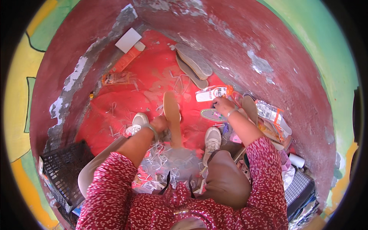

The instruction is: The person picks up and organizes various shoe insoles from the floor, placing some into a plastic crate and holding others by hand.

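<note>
My left hand [158, 124] is closed around the left edge of a long tan shoe sole [172, 109], which stands lengthwise between my feet. My right hand [224, 105] reaches down to the floor on the right, its fingers bent and drawn together; what they hold, if anything, is hidden. Just beyond those fingertips lies a white and orange packet [209, 94]. Beside the same hand, on the near side, a green-edged patterned sole [210, 114] lies flat. A brown sole [250, 109] leans to the right of my right wrist.
Two grey soles [193, 61] lie by the far wall. A white box [128, 40] and an orange packet [117, 78] are at far left. White string scraps [159, 161] litter the red floor sheet [149, 57]. A black crate [65, 168] stands left; plastic packs [270, 113] crowd the right.
</note>
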Motion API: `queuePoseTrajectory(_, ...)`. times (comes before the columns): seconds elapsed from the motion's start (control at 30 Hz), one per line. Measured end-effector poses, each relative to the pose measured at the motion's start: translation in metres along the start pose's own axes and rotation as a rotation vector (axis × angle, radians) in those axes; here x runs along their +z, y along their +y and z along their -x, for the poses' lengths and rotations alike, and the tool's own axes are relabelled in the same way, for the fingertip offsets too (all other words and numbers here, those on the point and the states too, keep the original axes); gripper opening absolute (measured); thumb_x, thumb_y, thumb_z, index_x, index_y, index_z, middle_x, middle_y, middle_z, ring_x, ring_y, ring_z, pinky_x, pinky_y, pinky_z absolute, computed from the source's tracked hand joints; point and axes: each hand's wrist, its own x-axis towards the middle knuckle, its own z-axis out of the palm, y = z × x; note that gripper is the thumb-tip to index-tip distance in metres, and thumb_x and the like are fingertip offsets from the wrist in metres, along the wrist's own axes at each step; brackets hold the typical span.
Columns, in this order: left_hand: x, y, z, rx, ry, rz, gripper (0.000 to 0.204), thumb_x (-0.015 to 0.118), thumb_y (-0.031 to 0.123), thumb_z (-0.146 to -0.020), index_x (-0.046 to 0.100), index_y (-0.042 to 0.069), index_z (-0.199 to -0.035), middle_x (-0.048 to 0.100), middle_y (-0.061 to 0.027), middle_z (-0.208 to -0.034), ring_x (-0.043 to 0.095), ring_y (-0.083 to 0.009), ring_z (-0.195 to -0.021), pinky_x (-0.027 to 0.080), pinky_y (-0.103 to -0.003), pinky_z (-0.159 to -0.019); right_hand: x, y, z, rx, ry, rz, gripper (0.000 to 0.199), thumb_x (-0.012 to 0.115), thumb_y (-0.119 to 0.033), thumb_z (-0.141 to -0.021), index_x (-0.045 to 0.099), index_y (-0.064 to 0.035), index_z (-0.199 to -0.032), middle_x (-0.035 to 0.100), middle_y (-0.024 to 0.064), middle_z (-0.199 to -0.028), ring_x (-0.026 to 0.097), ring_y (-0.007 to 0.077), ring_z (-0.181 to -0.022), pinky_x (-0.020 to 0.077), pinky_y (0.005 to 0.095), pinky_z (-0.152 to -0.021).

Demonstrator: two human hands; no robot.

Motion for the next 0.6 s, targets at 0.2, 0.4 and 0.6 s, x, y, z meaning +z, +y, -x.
queuePoseTrajectory(0.2, -0.139, 0.106, 0.100, 0.061, 0.287, 0.311, 0.022, 0.058, 0.013, -0.081, 0.060, -0.003, -0.097, 0.063, -0.0080, -0.086, 0.059, -0.0155, -0.073, 0.048, -0.027, -0.067, 0.018, -0.077, -0.099, 0.151, -0.235, 0.237, 0.042, 0.060, -0.026, -0.078, 0.054, 0.0011, -0.109, 0.058, 0.0224, -0.108, 0.057, 0.0329, -0.101, 0.0471, 0.0405, -0.085)
queuePoseTrajectory(0.4, -0.137, 0.154, 0.209, 0.030, 0.389, 1.092, 0.019, 0.052, 0.006, -0.085, 0.056, -0.003, -0.101, 0.063, -0.0105, -0.092, 0.062, -0.0200, -0.082, 0.051, -0.032, -0.072, 0.076, -0.047, -0.141, 0.365, 0.067, 0.188, 0.048, 0.038, -0.013, -0.086, 0.028, 0.0113, -0.126, 0.054, 0.0270, -0.113, 0.058, 0.0358, -0.100, 0.0491, 0.0434, -0.081)
queuePoseTrajectory(0.6, -0.156, 0.146, 0.195, 0.048, 0.417, 1.068, 0.018, 0.054, 0.005, -0.085, 0.058, 0.000, -0.102, 0.064, -0.0110, -0.088, 0.063, -0.0191, -0.069, 0.053, -0.029, -0.062, 0.044, -0.038, -0.142, 0.218, -0.112, 0.238, 0.042, 0.036, -0.017, -0.087, 0.038, 0.0029, -0.124, 0.057, 0.0252, -0.109, 0.060, 0.0351, -0.096, 0.0491, 0.0449, -0.079)
